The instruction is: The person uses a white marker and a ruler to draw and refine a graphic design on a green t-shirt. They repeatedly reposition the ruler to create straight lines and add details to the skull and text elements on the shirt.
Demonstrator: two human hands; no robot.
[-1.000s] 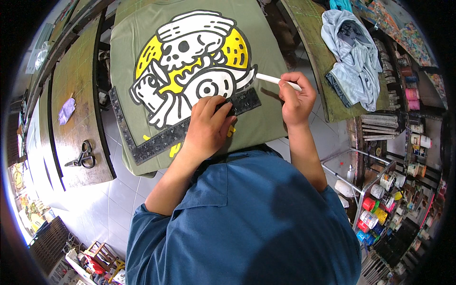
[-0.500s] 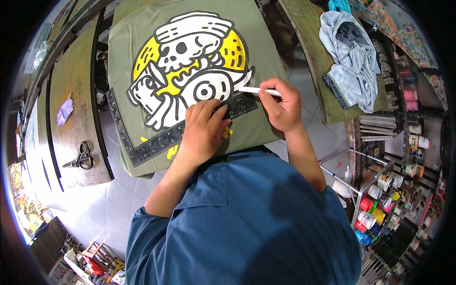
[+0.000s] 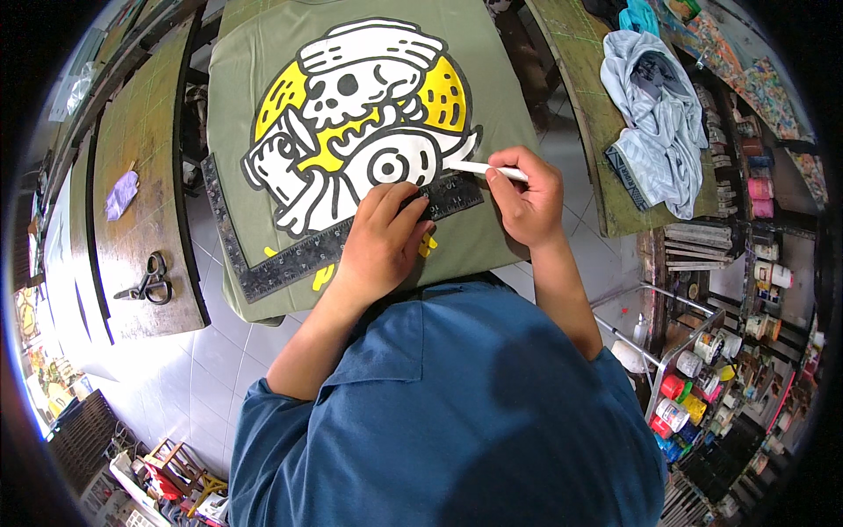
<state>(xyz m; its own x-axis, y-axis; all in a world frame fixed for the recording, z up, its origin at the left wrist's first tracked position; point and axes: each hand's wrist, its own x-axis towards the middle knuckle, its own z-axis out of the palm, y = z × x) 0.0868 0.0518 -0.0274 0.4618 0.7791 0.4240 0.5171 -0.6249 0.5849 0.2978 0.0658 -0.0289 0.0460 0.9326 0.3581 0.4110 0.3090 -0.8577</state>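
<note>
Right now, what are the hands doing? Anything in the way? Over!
Left hand on black L-shaped ruler. Right hand pinching white pen, tip at the print. Green shirt under ruler. Left hand hides part of ruler.

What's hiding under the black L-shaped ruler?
The green shirt is under the black ruler, and yellow marks on it show on both sides of the ruler's long arm. The left hand rests on top. Any print right beneath is covered, so I can't tell.

Blk scissors (image 3: 147,285) + purp. scrap (image 3: 122,196)

Olive shirt (image 3: 496,97) bearing ruler (image 3: 299,262), left board (image 3: 149,228) bearing scissors (image 3: 145,286), purple scrap (image 3: 122,195)
</note>
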